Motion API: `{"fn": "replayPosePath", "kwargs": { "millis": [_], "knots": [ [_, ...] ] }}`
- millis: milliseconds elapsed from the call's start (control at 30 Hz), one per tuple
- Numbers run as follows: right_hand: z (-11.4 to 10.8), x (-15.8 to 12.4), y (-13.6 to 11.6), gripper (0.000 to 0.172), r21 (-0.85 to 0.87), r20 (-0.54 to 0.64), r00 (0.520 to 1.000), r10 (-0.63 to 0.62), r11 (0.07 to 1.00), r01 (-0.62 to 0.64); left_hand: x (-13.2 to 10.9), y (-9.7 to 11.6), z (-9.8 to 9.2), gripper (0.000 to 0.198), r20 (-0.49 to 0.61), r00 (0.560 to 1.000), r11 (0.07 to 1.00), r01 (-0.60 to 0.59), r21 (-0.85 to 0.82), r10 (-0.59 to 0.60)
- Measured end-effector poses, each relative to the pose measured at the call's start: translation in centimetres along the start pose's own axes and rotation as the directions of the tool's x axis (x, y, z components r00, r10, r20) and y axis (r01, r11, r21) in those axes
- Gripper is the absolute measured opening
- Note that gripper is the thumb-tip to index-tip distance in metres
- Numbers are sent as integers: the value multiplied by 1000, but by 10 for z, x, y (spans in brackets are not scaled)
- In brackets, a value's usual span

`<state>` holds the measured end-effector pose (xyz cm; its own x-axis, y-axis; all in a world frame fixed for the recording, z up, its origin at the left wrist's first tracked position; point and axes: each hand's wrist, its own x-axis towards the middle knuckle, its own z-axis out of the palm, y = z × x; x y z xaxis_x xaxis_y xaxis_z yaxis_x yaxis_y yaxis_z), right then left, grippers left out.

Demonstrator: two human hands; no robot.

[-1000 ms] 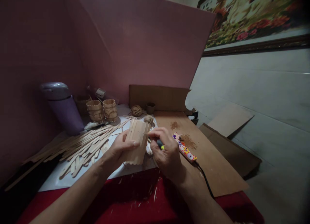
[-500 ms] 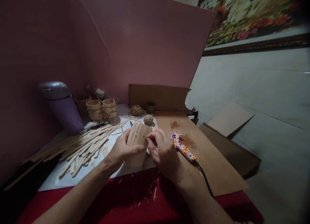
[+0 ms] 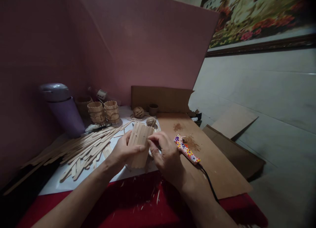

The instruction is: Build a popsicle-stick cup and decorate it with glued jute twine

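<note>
Gripping the stick panel [image 3: 140, 145], my left hand [image 3: 122, 151] closes round its left edge, thumb laid across the front. Item one: that panel, pale flat wooden sticks joined edge to edge into a ribbed, slightly curved sheet with rounded ends, held upright over the white sheet [image 3: 53, 185]. My right hand [image 3: 166, 155] pinches at the panel's right edge with curled fingers (whether anything small sits between them I cannot tell).

Item two: glue gun [image 3: 186, 150], just right of the panel, glossy body with many-coloured dots, lying on brown cardboard [image 3: 217, 168], black cord trailing toward me.

Item three: loose wooden sticks [image 3: 84, 149], left of the panel, long, thin, matt, fanned in a heap.

Item four: two small woven-look cups [image 3: 104, 112], behind and left of the panel, round and tan.

Item five: purple flask [image 3: 63, 109], far left of the panel, smooth cylinder with a domed grey lid.

Item six: twine balls [image 3: 139, 112], behind the panel, rough and fibrous; a small dark cup [image 3: 153, 109] beside them.

Item seven: red cloth [image 3: 138, 211], nearer me than the panel, strewn with pale splinters.
</note>
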<state>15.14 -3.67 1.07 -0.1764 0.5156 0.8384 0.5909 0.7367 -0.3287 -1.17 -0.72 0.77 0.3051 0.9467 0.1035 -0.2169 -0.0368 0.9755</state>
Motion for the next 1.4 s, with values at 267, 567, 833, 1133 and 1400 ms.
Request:
{"fn": "replayPosePath", "kwargs": {
  "millis": [267, 567, 833, 1133, 1400],
  "knots": [
    [-2, -1, 1, 10, -127, 25, 1000, -18, 992, 22, -2, 5, 1, 62, -17, 999, 987, -41, 153, 44],
    [6, 0, 6, 12, -232, -22, 1000, -2, 973, -3, -3, 6, 2, 62, 2, 999, 998, -39, 51, 39],
    [-2, -1, 8, 14, -181, -103, 975, 198, 960, -214, -8, 14, 1, 45, 115, 991, 975, 92, -202, -70],
    [-1, 1, 1, 15, 13, -77, 997, -7, 1000, 9, -6, 11, 0, 41, 136, 989, 972, 91, -216, -63],
    [-3, 1, 4, 9, -55, 20, 1000, 16, 998, -15, -3, 4, 2, 53, 76, 997, 996, 15, -88, -8]
  ]
}}
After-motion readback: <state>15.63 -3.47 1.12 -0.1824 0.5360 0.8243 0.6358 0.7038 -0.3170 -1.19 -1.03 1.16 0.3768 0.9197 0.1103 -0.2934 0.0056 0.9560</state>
